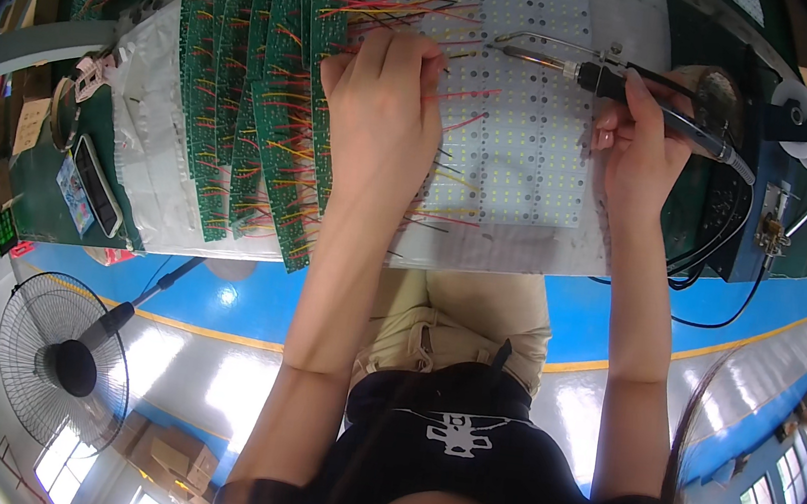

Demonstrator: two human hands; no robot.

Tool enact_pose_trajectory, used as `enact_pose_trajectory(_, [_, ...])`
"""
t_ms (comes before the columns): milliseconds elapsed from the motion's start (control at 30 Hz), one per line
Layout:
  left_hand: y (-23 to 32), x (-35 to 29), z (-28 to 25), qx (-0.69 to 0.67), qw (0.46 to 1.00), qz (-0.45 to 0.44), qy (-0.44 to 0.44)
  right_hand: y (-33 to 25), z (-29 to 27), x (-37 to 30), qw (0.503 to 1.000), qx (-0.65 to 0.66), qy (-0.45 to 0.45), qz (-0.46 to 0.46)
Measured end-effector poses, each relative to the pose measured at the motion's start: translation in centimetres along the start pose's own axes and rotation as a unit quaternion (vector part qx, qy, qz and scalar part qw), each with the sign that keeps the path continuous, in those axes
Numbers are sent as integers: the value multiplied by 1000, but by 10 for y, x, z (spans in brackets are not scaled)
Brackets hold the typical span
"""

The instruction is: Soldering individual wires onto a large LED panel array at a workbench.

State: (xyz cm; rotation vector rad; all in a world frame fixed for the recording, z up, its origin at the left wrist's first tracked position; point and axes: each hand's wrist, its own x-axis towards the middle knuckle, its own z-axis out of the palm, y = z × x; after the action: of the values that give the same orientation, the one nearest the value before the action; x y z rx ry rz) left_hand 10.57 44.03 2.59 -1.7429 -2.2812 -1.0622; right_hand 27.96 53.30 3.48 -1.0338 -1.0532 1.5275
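Note:
My right hand [643, 145] grips a soldering iron [601, 81] with a black handle and a thin curved metal feed tube above its tip. The tip points left, just above a white panel [535, 167] covered with rows of small yellowish dots. My left hand [383, 93] is closed in a pinch at the panel's left side, close to the iron's tip. A thin dark wire [463, 55] sticks out from its fingertips, which are partly hidden. Under and beside my left forearm, overlapping green circuit boards [269, 115] carry many red, yellow and black wires, some reaching over the panel.
A phone [97, 184] and tape rolls [63, 113] lie at the table's left. On the right stand a white reel [802, 125], a blue device [771, 212] and looping black cables [717, 240]. A fan [63, 361] stands on the floor, lower left, near cardboard boxes [172, 455].

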Motion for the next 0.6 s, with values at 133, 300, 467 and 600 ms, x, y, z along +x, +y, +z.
enact_pose_trajectory(133, [1,0,1,0,1000,-3,5,0,1,0,1000,-13,9,2])
enact_pose_trajectory(300, [2,1,2,-1,1000,-15,5,1,0,0,1000,-11,-1,1])
enact_pose_trajectory(467, [0,1,3,7,1000,-12,13,2,0,0,1000,-15,1,0])
enact_pose_trajectory(600, [0,1,3,10,1000,-10,23,2,0,0,1000,-19,-1,-2])
